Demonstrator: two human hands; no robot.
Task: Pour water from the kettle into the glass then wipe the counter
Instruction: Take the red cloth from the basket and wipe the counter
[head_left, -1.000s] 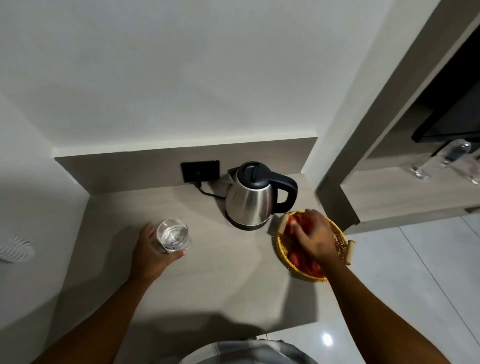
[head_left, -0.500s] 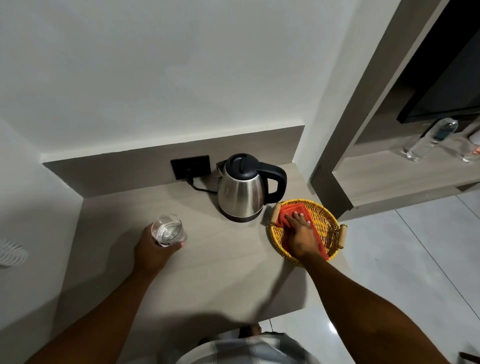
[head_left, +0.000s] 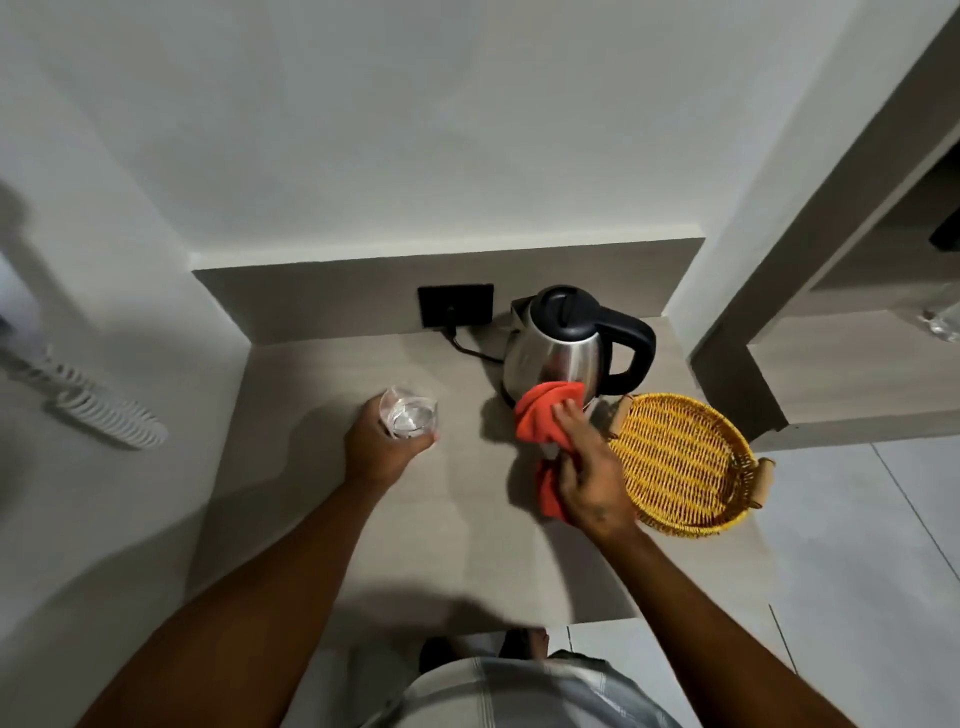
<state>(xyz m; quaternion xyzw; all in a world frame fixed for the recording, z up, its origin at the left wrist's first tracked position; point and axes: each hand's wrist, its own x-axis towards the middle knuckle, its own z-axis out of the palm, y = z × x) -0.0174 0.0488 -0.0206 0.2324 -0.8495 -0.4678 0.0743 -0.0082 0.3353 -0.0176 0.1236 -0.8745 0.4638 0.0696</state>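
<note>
The grey desk fills the middle of the view, set into a corner of white wall with a low grey upstand behind it. Both bare forearms reach onto it from the bottom edge.

At the back right of the desk stands the stainless-steel kettle, upright, its black lid shut and its black handle turned to the right. A black cord runs from its base to the black wall socket on the upstand just to its left.

To the right of the kettle, near the desk's right edge, sits a round yellow wicker basket with wooden handles; nothing lies in it.

The right hand is over the desk between the kettle and the basket, its grip closed around a bunched red-orange cloth. The cloth's upper fold overlaps the lower front of the kettle in this view, and another part hangs below the hand; whether it touches the desk cannot be told.

The left hand is well to the left of the kettle, its grip wrapped around a clear drinking glass. The glass is upright with water in it, and it is slightly blurred. Whether its base rests on the desk cannot be told.
</note>
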